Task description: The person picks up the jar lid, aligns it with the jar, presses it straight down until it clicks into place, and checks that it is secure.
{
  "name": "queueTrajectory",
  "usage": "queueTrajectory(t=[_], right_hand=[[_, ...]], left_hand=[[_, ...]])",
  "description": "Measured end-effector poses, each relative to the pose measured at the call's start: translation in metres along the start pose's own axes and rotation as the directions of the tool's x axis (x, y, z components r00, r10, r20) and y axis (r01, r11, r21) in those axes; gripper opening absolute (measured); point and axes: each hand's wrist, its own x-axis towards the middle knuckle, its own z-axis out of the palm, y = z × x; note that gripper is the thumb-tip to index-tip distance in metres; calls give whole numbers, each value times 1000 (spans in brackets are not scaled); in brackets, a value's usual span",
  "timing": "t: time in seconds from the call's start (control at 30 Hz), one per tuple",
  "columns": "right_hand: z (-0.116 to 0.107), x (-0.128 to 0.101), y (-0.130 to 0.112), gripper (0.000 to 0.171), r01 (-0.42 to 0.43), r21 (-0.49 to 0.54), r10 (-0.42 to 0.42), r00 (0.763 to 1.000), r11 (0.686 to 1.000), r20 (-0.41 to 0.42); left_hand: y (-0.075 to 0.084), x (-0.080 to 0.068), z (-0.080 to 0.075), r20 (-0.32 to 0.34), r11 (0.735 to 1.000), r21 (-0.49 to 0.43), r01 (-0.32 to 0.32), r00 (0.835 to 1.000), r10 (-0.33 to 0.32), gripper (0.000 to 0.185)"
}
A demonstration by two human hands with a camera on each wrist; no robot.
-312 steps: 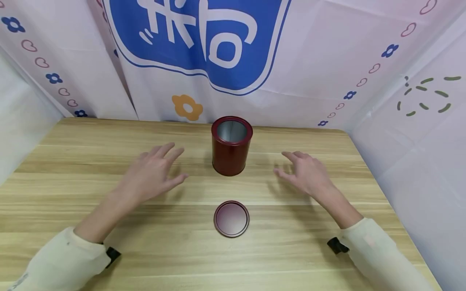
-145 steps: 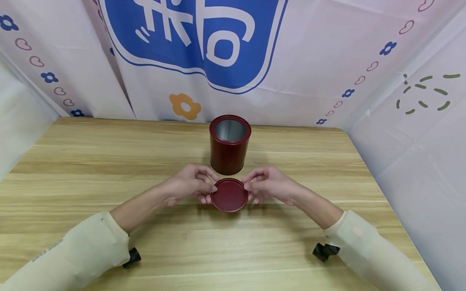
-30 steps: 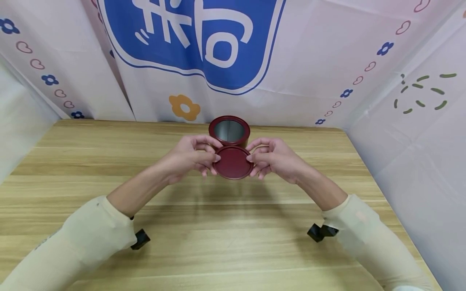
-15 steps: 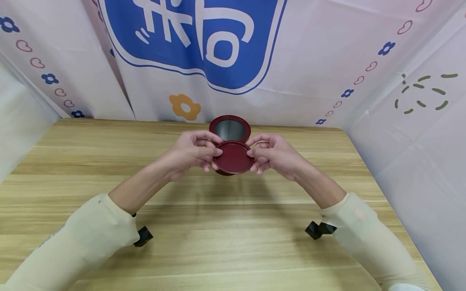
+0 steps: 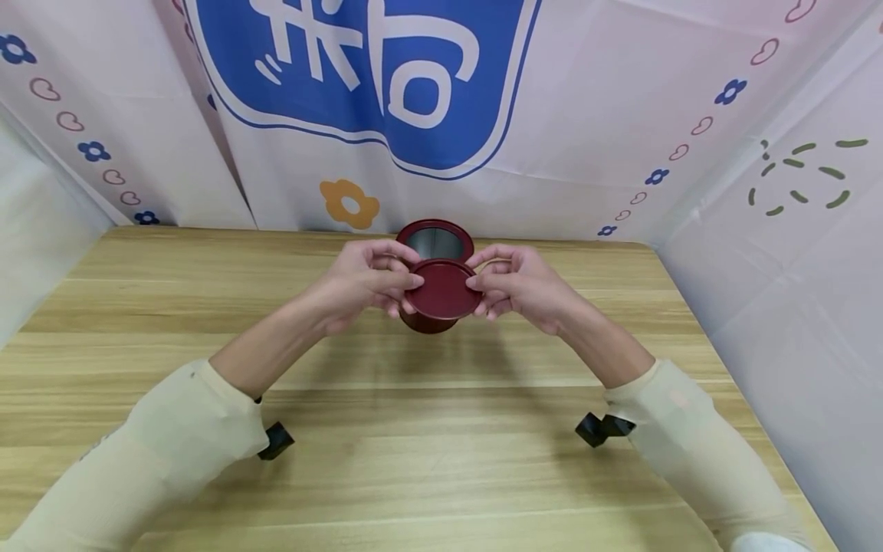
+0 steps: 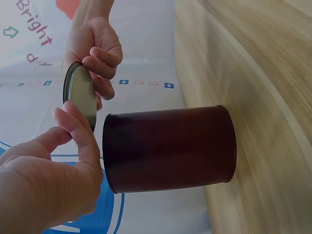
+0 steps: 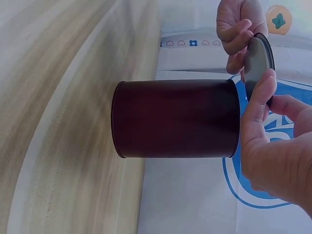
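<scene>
Pinching the dark red lid [image 5: 443, 289] from both sides, the left hand [image 5: 359, 285] and right hand [image 5: 522, 287] have it up in the air, thumbs and fingertips curled onto its rim. It hangs just above the open red tin [image 5: 434, 245], close over the mouth but not seated, a gap showing in the wrist views. That tin stands upright near the far edge of the wooden tabletop [image 5: 441, 460], about mid-width.
</scene>
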Motion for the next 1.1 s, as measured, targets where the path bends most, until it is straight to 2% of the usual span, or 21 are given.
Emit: queueTrajectory(t=[0.63,1.1], right_hand=[[-3,9,-9,26,-26,-40,24,999,999,-41],[-5,10,-10,25,-19,-35,18,999,999,-38]], left_hand=[[10,9,-3,-32,999,32,31,999,-30,30],[13,12,-3,-37,998,51,48,998,-46,30]])
